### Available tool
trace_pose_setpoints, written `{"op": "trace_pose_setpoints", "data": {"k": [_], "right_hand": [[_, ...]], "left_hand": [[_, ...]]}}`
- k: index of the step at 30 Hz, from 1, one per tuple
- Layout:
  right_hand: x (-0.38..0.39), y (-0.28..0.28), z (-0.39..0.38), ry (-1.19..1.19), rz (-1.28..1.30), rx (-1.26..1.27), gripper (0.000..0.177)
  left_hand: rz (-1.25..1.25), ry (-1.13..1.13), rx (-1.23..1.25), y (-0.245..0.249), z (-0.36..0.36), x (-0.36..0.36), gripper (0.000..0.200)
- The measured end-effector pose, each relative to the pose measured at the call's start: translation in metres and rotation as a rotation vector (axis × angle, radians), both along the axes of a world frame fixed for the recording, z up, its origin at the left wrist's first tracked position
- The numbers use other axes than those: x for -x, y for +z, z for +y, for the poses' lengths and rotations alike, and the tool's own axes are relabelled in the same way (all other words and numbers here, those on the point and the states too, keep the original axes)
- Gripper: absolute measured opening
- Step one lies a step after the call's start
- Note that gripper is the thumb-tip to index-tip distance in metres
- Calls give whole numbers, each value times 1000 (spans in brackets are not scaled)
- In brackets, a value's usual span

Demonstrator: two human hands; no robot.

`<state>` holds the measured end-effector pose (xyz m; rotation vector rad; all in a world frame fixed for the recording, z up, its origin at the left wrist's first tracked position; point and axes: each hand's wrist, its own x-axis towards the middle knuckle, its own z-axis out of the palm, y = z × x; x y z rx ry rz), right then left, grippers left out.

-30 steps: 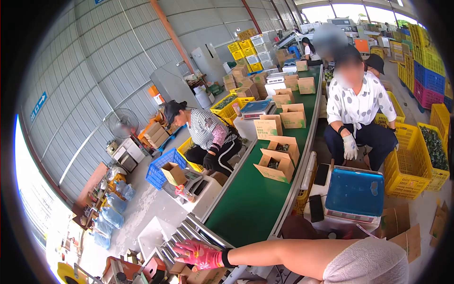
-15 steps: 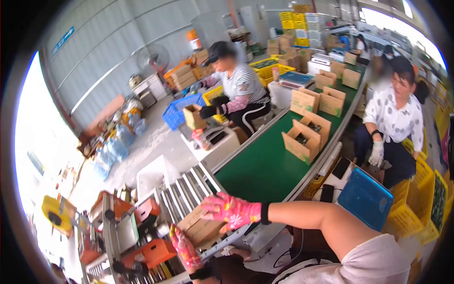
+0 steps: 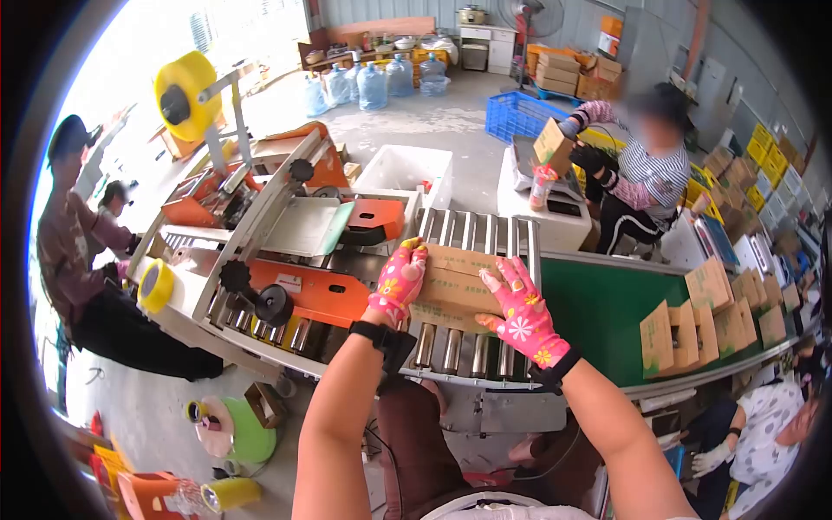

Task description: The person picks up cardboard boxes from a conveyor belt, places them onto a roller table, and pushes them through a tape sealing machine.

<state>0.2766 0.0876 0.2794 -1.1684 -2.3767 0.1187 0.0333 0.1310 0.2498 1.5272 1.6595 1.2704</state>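
A closed cardboard box with green print lies on the metal rollers, between my two hands. My left hand, in a pink flowered glove, grips the box's left end, its fingers over the top edge. On the right end, my right hand in a matching glove presses with its fingers somewhat apart. Left of my left hand stands a box-sealing machine with orange side guides and black knobs. From its top rises a yellow tape roll.
Open cardboard boxes stand on the green belt at the right. A striped-shirted person handles a box across the belt. Another person sits lower right; two are at the left. A white bin is behind the rollers.
My view has swung left toward the sealing machine. My right hand has moved from above the box to its right end, and my left hand now grips the left end.
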Motion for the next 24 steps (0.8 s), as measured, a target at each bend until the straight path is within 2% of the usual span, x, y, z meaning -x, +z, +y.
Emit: {"op": "trace_pose_setpoints", "data": {"k": [3, 4, 5, 7, 11, 15, 17, 18, 20, 21, 23, 24], "right_hand": [[36, -6, 30, -2, 22, 3, 68], [51, -9, 39, -1, -11, -9, 69], [66, -9, 45, 16, 0, -4, 69], [98, -9, 55, 8, -26, 8, 69], [150, -22, 79, 83, 44, 0, 72], [204, -37, 87, 121, 164, -29, 85], [223, -46, 88, 147, 287, 29, 94], [221, -45, 87, 161, 266, 81, 93], [193, -43, 74, 137, 300, 430, 90], [171, -56, 71, 119, 311, 433, 87], [104, -75, 61, 23, 176, 279, 81], [57, -80, 57, -65, 175, 170, 77]], "left_hand": [[797, 113, -17, 45, 13, 24, 27], [1016, 188, -151, 35, 29, 37, 25], [1128, 222, -153, 26, 39, 50, 30], [1158, 277, -162, 13, 51, 76, 39], [1267, 340, -55, 20, 52, 109, 45], [1041, 297, -40, 16, 57, 124, 46], [1029, 301, -114, 7, 59, 129, 46], [1058, 298, -102, 4, 62, 132, 46], [1072, 281, -88, 4, 64, 135, 46], [1036, 269, -43, 5, 65, 135, 45], [1095, 283, -72, -12, 75, 147, 49], [1103, 274, -78, -3, 67, 133, 53]]}}
